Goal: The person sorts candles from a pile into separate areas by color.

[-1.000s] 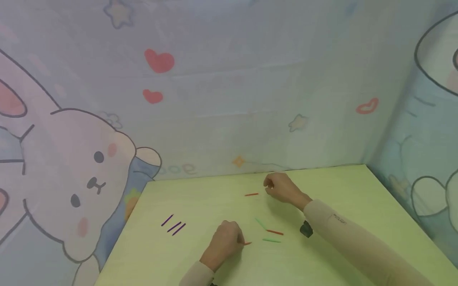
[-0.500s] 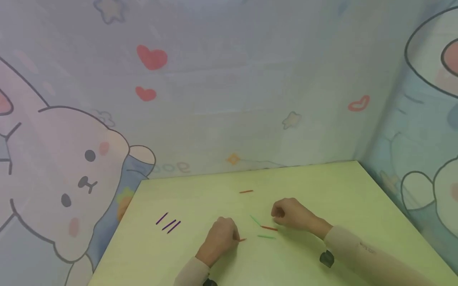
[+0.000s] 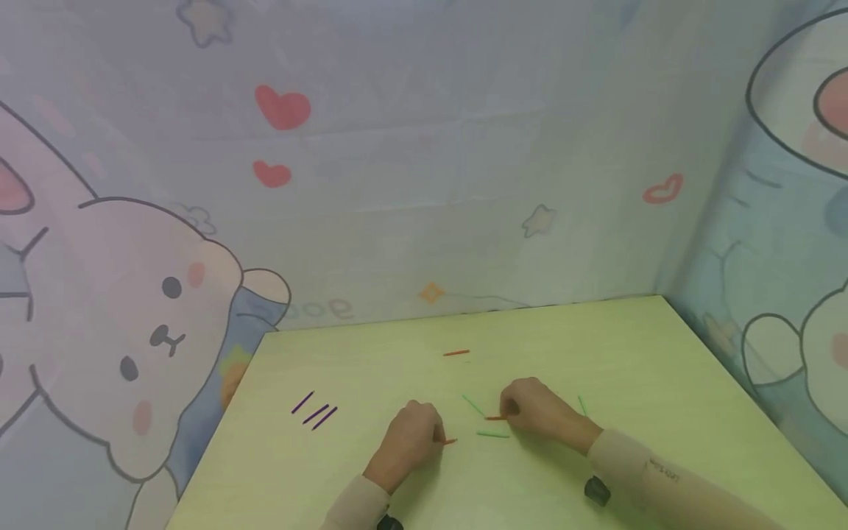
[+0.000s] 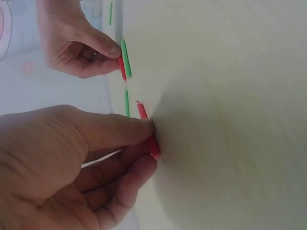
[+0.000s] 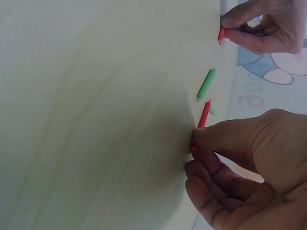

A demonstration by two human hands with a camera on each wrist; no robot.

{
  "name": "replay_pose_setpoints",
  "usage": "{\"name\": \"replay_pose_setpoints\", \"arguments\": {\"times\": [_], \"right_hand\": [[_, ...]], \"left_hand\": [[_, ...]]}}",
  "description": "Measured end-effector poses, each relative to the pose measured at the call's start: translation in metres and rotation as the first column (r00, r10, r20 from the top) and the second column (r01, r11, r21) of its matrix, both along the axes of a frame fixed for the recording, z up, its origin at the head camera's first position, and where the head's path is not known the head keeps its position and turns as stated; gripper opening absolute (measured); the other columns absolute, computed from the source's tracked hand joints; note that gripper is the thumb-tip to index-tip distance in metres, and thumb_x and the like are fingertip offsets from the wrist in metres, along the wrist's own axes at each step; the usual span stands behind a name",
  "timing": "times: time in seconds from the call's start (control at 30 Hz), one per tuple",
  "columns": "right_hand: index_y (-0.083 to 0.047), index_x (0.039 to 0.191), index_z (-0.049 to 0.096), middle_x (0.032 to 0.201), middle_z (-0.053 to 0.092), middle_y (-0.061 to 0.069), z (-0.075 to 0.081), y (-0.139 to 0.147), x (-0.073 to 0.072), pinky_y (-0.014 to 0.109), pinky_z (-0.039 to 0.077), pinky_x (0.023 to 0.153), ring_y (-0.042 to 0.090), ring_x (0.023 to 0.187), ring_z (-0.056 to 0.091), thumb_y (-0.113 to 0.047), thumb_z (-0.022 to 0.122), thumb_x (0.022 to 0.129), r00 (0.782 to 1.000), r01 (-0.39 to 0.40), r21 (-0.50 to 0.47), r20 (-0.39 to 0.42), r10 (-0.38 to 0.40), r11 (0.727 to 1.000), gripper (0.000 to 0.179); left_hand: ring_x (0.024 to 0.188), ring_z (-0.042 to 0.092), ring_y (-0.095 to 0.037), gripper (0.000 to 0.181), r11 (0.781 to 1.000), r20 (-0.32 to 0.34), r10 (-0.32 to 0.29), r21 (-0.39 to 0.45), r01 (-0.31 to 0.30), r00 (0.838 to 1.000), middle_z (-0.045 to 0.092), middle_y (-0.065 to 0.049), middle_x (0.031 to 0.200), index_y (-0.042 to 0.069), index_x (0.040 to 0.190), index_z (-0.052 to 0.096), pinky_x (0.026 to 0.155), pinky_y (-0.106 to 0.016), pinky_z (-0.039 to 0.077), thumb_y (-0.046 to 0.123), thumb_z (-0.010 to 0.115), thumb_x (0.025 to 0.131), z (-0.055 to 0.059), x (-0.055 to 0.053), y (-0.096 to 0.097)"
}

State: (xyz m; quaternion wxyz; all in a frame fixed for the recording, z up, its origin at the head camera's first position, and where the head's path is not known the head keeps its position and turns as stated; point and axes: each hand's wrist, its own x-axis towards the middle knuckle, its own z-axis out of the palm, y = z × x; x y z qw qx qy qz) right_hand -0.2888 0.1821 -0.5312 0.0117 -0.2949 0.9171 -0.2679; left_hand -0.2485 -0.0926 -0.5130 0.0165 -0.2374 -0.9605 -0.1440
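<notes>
My left hand (image 3: 407, 445) is low over the table, thumb and fingers pinching a thin red candle (image 4: 142, 111) whose wick end sticks out past the thumb. To its right, my right hand (image 3: 545, 406) pinches one end of another red candle (image 5: 205, 113), which lies along the tabletop. Between the hands, a green candle (image 3: 493, 434) lies in front of that red one. A second green candle (image 3: 473, 404) slants just behind, near the red candle's tip.
Three purple candles (image 3: 321, 414) lie slanted side by side at the left of the yellow-green table (image 3: 371, 353). One red candle (image 3: 456, 352) is farther back. Past my right wrist lies a green candle (image 3: 583, 405). A printed cloth (image 3: 397, 162) hangs behind the table.
My right hand has come from the back of the table toward the front and now pinches the red candle. A green candle shows beyond its wrist. My left hand keeps its place and hold.
</notes>
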Motion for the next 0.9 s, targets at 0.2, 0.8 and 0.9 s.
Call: {"name": "replay_pose_setpoints", "arguments": {"times": [0.2,0.8,0.9], "right_hand": [[-0.014,0.08,0.076,0.082,0.069,-0.009,0.007,0.003,0.007,0.029,0.053,0.071,0.008,0.079,0.057,0.008,0.082,0.087,0.998,0.044,0.028,0.044,-0.045,0.999,0.024],[-0.013,0.073,0.082,0.076,0.075,-0.007,0.012,0.006,0.0,0.025,0.057,0.063,0.005,0.069,0.063,0.013,0.08,0.078,1.0,0.015,0.03,0.021,-0.016,0.999,0.026],[-0.013,0.073,0.082,0.078,0.075,-0.007,0.011,0.008,0.001,0.026,0.056,0.062,0.006,0.068,0.062,0.012,0.081,0.08,0.998,0.04,0.04,0.049,-0.042,0.998,0.026]], "left_hand": [[0.075,0.07,-0.012,0.016,0.998,-0.021,-0.059,-0.02,0.059,0.998,0.08,0.005,0.079,0.014,0.076,0.088,0.069,-0.027,0.059,-0.001,0.088,0.082,-0.004,-0.002,-0.003],[0.09,0.076,-0.018,0.004,0.982,-0.138,-0.178,0.036,0.185,0.974,0.08,-0.002,0.096,0.01,0.101,0.085,0.079,-0.034,0.063,0.008,0.081,0.101,0.057,-0.074,-0.005],[0.091,0.075,-0.017,0.005,0.983,-0.161,-0.18,0.018,0.185,0.97,0.08,-0.001,0.098,0.013,0.103,0.085,0.081,-0.033,0.063,0.01,0.082,0.102,0.056,-0.09,0.005]]}}
